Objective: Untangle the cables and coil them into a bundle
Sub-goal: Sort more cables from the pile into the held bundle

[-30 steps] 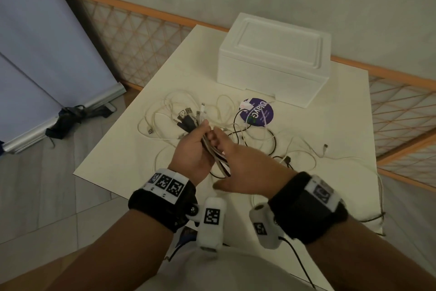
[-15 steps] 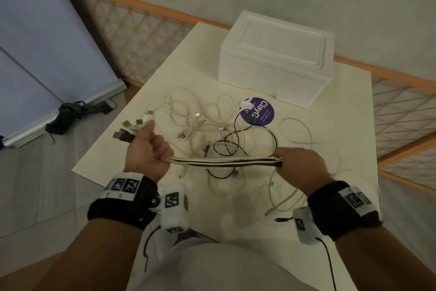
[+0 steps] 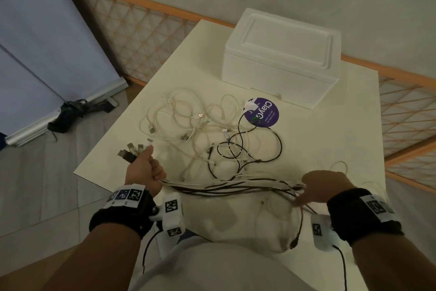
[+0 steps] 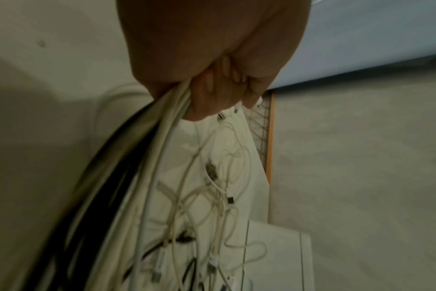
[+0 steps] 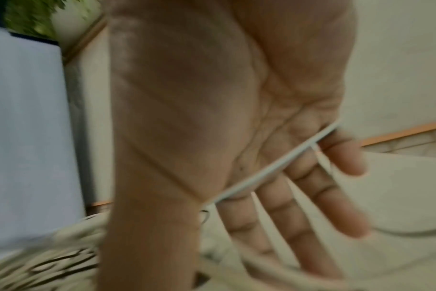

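Cables, white and black together, run as a gathered bunch (image 3: 232,187) from the left hand (image 3: 145,168) across to the right hand (image 3: 323,185), above the near part of the cream table (image 3: 330,139). Much is hard to read: the right wrist view is smeared, and shows only one thin white cable (image 5: 274,167) lying across the base of straightened, spread fingers (image 5: 299,198), so that hand looks relaxed rather than clenched. In the head view its back covers where the bunch ends. The left hand is a fist clenched round the bunch (image 4: 142,149), with a fan of USB plugs (image 3: 132,150) sticking out past the thumb. The near strands in the left wrist view blur into dark and pale streaks. A loose tangle (image 3: 212,139) of pale and black cables lies on the table beyond the hands, partly over a purple round sticker (image 3: 265,114). Behind stands a white foam box (image 3: 283,54).
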`<act>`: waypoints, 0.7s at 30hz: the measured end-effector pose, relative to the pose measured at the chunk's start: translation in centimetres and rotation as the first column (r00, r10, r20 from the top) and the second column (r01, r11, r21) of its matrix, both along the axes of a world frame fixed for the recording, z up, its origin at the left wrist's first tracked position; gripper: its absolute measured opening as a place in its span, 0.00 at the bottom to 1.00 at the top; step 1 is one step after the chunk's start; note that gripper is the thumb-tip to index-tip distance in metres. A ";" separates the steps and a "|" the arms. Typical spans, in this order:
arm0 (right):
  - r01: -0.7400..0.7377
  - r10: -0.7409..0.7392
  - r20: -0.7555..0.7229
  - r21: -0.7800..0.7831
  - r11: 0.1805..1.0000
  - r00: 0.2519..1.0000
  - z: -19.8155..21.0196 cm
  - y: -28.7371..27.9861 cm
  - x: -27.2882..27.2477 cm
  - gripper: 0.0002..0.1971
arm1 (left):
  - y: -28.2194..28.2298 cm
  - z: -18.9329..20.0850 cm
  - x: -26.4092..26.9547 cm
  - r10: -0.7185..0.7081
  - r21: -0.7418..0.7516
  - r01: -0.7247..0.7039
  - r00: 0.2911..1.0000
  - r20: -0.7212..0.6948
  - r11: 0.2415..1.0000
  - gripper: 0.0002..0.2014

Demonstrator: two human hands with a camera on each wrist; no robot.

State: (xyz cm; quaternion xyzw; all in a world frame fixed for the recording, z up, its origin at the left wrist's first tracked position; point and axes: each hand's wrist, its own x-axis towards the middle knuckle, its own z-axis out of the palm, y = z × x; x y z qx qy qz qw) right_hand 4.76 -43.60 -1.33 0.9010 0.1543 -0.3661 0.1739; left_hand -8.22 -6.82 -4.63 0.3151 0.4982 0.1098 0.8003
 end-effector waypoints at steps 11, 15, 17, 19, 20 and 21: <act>0.278 -0.289 0.018 0.224 0.934 0.957 4.3 -1.2 2.9 0.56 | 1.0 -1.0 -0.3 -0.144 -0.019 0.143 0.987 -0.074 0.990 0.23; 0.041 -0.306 0.257 0.701 0.712 0.917 4.1 5.7 1.1 0.19 | 0.0 -1.3 -0.2 -0.260 -0.014 0.260 0.960 -0.104 0.965 0.20; -0.062 -0.148 0.233 0.706 0.706 0.961 2.8 10.2 -0.4 0.08 | -0.4 -1.4 0.1 -0.302 -0.021 0.302 0.947 -0.107 0.953 0.21; -0.102 0.012 0.141 0.656 0.748 0.990 0.4 13.8 -1.6 0.09 | -0.5 -1.4 0.6 -0.331 -0.030 0.330 0.938 -0.104 0.944 0.22; -0.120 0.053 0.124 0.635 0.763 0.991 -0.7 15.2 -2.1 0.10 | -0.5 -1.4 0.8 -0.340 -0.032 0.339 0.935 -0.099 0.940 0.23; -0.120 0.063 0.114 0.615 0.779 0.992 -1.6 16.3 -2.5 0.11 | -0.5 -1.4 1.0 -0.344 -0.033 0.342 0.935 -0.090 0.939 0.23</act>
